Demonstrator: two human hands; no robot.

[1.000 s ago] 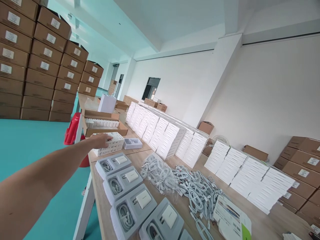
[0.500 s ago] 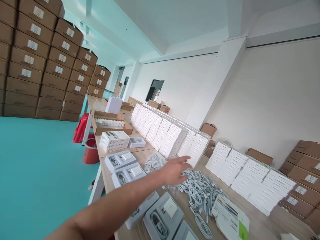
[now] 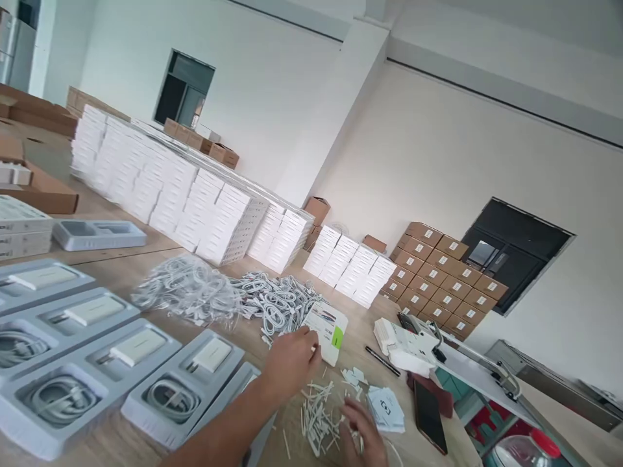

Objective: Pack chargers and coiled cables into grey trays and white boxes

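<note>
My left hand (image 3: pixel 294 360) has its fingers curled, in front of the flat white-and-green printed carton (image 3: pixel 328 334); what they hold, if anything, is hidden. My right hand (image 3: pixel 363 431), at the lower edge, has its fingers bent and apart beside a pile of short thin white strips (image 3: pixel 318 415). A stack of white printed cards (image 3: pixel 386 408) lies just right of it. To the left, pale trays (image 3: pixel 146 405) hold coiled cables (image 3: pixel 172 399) and white charger plugs (image 3: pixel 213 355). Behind the left hand are loose cables (image 3: pixel 280 298) and a heap of clear-bagged items (image 3: pixel 187 288).
White boxes (image 3: pixel 221 220) stand in long stacks along the table's back. On the right are a phone (image 3: pixel 429 415), a black pen (image 3: pixel 383 361) and a white device (image 3: pixel 406 344). Brown cartons (image 3: pixel 433 279) are stacked by the wall.
The view has swung right and lower. My left hand has moved from above the loose cables to in front of the printed carton. My right hand has come into view.
</note>
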